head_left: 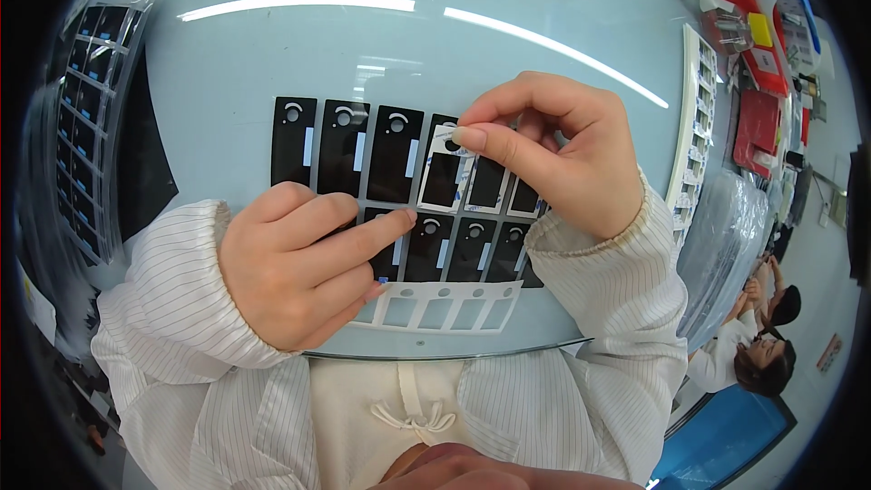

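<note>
Two rows of black rectangular panels [395, 159], each with a round hole near its top and many with a pale blue tab, lie on the glass-like tabletop. My right hand [562, 150] pinches the top edge of a white adhesive frame [425, 183] between thumb and index finger; the frame lies over a panel in the far row. With its index finger stretched out, my left hand [304, 259] reaches the frame's lower left corner, its other fingers loosely bent. Similar white frames [470, 191] cover panels to the right, partly hidden by my right hand.
A white cut-out backing strip [431, 310] lies near the table's front edge [435, 358]. At left stands a clear tray [91, 127] of black panels. Along the right are a white sheet of parts [694, 118], plastic wrapping [726, 245] and red bins [758, 127]. Other people [758, 354] sit farther right.
</note>
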### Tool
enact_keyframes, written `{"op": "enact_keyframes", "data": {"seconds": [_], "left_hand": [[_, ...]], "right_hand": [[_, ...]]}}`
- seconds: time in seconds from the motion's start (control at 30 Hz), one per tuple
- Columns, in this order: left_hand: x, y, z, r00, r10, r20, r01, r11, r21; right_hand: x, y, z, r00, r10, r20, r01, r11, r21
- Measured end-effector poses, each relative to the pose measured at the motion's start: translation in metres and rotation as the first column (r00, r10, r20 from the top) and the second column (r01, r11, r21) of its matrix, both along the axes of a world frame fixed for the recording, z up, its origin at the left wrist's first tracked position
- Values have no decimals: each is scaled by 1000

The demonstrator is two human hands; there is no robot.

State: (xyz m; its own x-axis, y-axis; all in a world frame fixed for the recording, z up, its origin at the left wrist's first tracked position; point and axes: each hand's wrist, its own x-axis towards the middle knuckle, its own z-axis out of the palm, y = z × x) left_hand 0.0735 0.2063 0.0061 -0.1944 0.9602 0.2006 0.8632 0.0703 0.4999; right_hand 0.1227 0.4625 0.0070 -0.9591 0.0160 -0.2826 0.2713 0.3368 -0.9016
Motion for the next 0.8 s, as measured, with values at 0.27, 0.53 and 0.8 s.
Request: {"op": "enact_keyframes", "data": {"seconds": [0.27, 0.53, 0.8], "left_hand": [[0, 1, 2, 1000, -3, 9, 4, 999, -33], [0, 1, 3, 1000, -3, 10, 3, 999, -53], [1, -5, 2, 1000, 6, 15, -6, 999, -54]], "right_hand": [[0, 0, -1, 1000, -2, -24, 3, 1000, 13], [-1, 0, -3, 999, -12, -31, 13, 1000, 18], [-3, -7, -5, 995, -44, -88, 46, 999, 20]]}}
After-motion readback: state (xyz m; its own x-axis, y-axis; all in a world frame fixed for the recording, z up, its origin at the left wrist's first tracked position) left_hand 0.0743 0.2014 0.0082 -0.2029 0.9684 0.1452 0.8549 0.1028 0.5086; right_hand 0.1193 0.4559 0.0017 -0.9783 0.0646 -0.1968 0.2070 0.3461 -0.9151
